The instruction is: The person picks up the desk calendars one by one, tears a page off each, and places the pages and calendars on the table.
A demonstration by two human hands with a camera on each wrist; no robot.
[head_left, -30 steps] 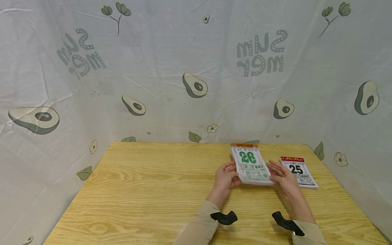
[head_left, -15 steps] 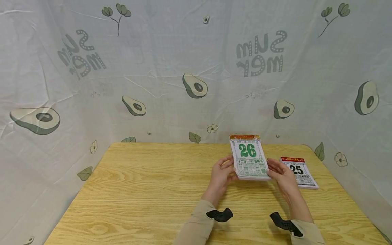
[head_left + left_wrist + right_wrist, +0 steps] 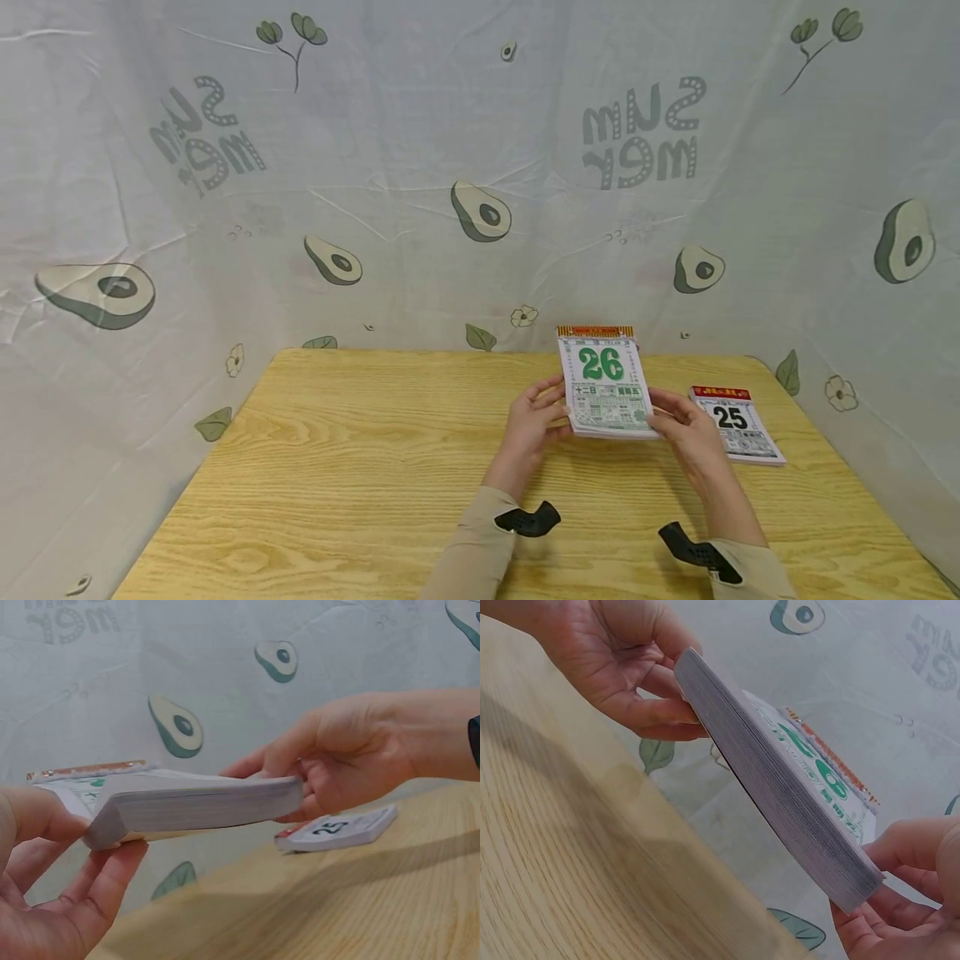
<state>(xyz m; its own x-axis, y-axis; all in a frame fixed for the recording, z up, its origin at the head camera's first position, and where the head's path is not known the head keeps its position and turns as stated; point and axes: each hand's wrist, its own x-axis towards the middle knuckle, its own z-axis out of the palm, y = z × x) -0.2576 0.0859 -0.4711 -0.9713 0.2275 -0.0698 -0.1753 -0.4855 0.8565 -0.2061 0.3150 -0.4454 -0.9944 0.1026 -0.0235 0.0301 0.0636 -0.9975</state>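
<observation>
A thick tear-off calendar (image 3: 604, 379) with a green 26 and a red-and-gold top strip is held above the table between both hands. My left hand (image 3: 531, 421) grips its left edge, thumb on the front page and fingers underneath, as the left wrist view shows. On the opposite edge my right hand (image 3: 686, 429) pinches it the same way. The wrist views show the calendar's page block (image 3: 780, 795) raised off the wood, its near corners between thumbs and fingers. Just right of my right hand lies a second tear-off calendar (image 3: 738, 425), with a black 25 and a red top strip.
The wooden table (image 3: 337, 450) stretches left and forward of the arms. Behind it hangs a pale cloth (image 3: 405, 125) printed with avocados and leaves, which also runs down both sides. A black wrist mount (image 3: 528, 520) sits on each sleeve.
Both hands have lifted the green 26 calendar and shifted it slightly left, tilting its face up toward the head camera. The black 25 calendar stays where it was.
</observation>
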